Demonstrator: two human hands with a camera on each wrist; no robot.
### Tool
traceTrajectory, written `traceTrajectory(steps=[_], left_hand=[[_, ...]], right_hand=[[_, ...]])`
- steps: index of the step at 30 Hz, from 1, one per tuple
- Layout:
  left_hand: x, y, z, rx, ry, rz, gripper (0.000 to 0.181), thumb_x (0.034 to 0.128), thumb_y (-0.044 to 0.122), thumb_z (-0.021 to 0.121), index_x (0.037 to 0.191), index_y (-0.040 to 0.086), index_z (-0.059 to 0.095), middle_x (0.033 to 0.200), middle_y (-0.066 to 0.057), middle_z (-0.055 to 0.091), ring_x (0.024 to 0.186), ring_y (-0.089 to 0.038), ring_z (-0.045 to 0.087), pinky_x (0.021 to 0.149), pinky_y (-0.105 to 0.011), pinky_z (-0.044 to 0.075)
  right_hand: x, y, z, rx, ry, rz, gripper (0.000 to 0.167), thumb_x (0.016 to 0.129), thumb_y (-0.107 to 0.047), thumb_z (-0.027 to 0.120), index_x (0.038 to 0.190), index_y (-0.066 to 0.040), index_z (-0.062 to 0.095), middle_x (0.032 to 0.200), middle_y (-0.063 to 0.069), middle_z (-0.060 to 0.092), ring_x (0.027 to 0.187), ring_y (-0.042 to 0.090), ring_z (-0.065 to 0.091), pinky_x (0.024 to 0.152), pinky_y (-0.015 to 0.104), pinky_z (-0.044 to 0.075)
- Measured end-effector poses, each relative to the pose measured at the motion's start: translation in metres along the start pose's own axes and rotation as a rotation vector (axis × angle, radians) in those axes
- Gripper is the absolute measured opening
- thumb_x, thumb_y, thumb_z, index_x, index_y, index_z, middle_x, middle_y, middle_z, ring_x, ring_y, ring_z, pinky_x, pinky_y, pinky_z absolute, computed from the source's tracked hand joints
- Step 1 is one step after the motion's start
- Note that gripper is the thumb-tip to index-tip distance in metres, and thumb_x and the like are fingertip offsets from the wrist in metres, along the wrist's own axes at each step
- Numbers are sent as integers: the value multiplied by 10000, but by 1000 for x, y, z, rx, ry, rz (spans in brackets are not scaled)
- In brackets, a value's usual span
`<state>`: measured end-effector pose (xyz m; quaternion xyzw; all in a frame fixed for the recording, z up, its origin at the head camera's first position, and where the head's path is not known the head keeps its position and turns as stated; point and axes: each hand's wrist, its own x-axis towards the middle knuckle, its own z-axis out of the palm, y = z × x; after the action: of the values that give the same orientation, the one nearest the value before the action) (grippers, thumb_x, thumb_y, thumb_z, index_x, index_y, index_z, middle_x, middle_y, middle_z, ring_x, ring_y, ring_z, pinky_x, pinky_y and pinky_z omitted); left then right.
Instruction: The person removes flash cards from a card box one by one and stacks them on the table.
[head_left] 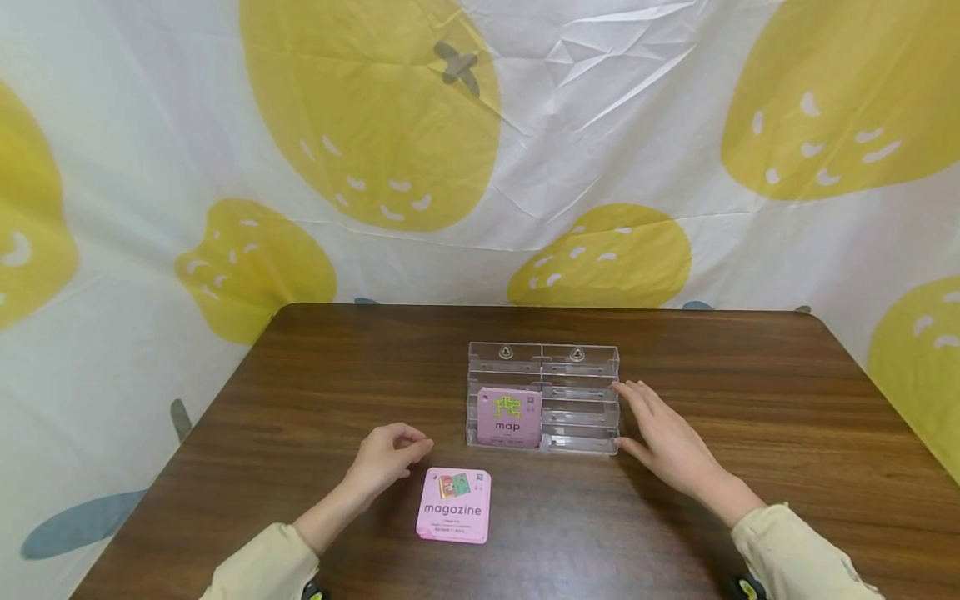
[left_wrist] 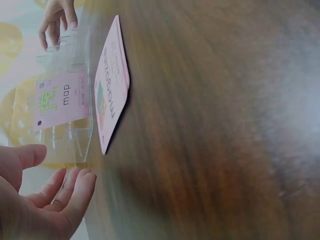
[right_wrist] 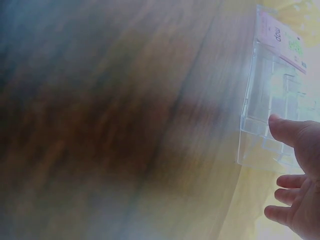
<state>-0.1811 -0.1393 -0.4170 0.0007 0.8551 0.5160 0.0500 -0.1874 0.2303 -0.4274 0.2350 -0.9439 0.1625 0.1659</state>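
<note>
A clear plastic tiered rack (head_left: 579, 408) with two columns of pockets stands on the table. A pink card marked "map" (head_left: 510, 427) sits in its lower left pocket. In front of the rack, a small stack of pink cards with "magazine" (head_left: 453, 518) on top lies flat. My left hand (head_left: 382, 460) hovers just left of that stack, its fingers loosely bent and holding nothing. At the rack's right side is my right hand (head_left: 671, 442), thumb and fingers spread and fairly straight. Its fingertips are at the rack's edge, appearing to touch it.
The brown wooden table (head_left: 337, 367) has rounded far corners. Behind it hangs a white cloth (head_left: 420, 267) printed with large yellow fruit. Pale sleeves (head_left: 795, 550) cover both forearms.
</note>
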Motion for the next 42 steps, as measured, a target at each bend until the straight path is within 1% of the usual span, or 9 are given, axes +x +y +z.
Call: traceTrajectory(steps=[3,7,10,18,23,28,36,39,42], left_hand=[[4,3,0,66,6,73,220,815,180,669,941,2,648,905,-103,664,772,-191,620,640,-320,530],[10,6,3,161,1,197,300,807,225,684,1013,11,638,1006,-129,652,890,-264,623,761,-389,510],[15,9,6,181,-11,292,375,782,222,712,1064,-6,618,1073,-150,631,990,-311,594,820,-436,486],[23,14,15,284,3,531,492,717,185,765,1140,11,584,1153,-118,597,1088,-272,541,897,-413,443],[29,16,22,338,12,657,527,703,173,778,1157,8,567,1183,-135,575,1113,-265,526,923,-398,430],[34,17,28,360,43,725,535,696,187,786,1156,20,570,1181,-118,573,1107,-242,525,925,-381,430],[44,19,38,388,141,821,466,704,204,781,1099,33,599,1098,-65,594,1012,-200,547,866,-329,459],[47,20,41,393,161,843,456,704,213,781,1088,41,606,1081,-57,596,1002,-197,546,860,-321,459],[50,22,45,403,171,847,442,706,213,780,1081,47,615,1073,-50,599,998,-193,545,854,-312,461]], right_hand=[[0,0,0,0,2,-3,707,739,-145,745,1305,34,361,1286,292,410,1217,447,353,950,546,347],[0,0,0,1,4,-3,707,739,-147,746,1306,30,361,1286,289,411,1217,444,354,947,546,351],[0,0,0,3,2,0,708,740,-151,746,1307,25,362,1285,287,412,1218,441,354,942,547,355],[-1,0,0,2,5,-3,707,737,-147,748,1305,27,363,1289,282,412,1221,437,355,949,544,350],[-1,0,0,2,15,-12,709,732,-138,751,1302,30,366,1284,276,420,1216,440,359,948,545,350],[0,0,0,3,8,-10,707,738,-142,747,1306,29,361,1287,278,417,1219,439,356,952,541,348],[0,-1,0,3,8,-10,708,738,-138,746,1307,30,358,1282,283,418,1211,445,362,944,546,353],[0,-1,-1,2,18,-18,708,732,-127,748,1302,38,361,1276,283,423,1201,450,370,945,546,351],[0,-2,-1,2,20,-20,708,732,-122,747,1302,43,360,1274,285,424,1199,453,371,948,547,345]])
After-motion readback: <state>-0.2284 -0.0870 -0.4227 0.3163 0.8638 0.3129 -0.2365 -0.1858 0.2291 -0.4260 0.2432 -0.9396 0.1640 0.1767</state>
